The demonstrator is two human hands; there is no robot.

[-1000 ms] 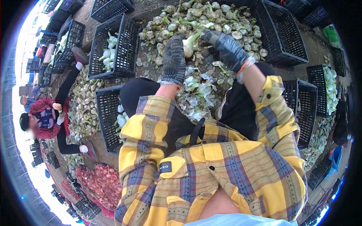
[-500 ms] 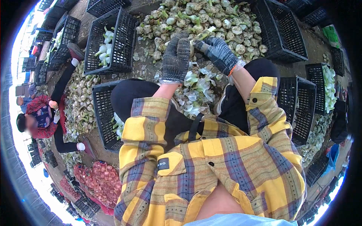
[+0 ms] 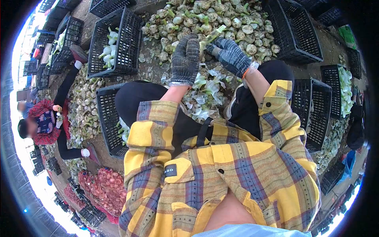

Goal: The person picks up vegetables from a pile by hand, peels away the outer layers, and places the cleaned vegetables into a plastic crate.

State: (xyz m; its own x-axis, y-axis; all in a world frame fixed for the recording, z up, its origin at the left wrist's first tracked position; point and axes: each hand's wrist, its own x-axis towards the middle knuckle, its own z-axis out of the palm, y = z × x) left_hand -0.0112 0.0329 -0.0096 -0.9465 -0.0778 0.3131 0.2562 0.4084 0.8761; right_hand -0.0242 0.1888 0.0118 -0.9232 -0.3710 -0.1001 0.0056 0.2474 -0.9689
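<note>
While I'm sat on the ground with my knees apart, this is how it looks:

Left hand: my left hand (image 3: 184,59) in its grey knit glove is curled shut round the fat bulb end of an onion (image 3: 202,44), fingers wrapped over the top so most of the bulb is hidden.

Right hand: my right hand (image 3: 230,55), also gloved, is closed up against the same onion from the other side, pinching at the neck or outer skin. Can't tell exactly what the fingertips have got hold of.

Where the onion is: right between both hands, held up off the ground, over the near edge of the big pile of untrimmed onions (image 3: 221,19).

Long axis: bulb low and toward me in the left hand, green stalk (image 3: 216,32) sticking up and away to the right. So the stalk end sits nearer my right hand, the bulb is all left hand.

Below the hands: heap of peelings (image 3: 205,94) between my legs.

Crates: black crate (image 3: 108,122) just beside my left knee with a few cleaned white ones in it, another black crate (image 3: 316,114) on my right.

Nearby: another person (image 3: 43,122) sitting off to my left, working at their own pile.
</note>
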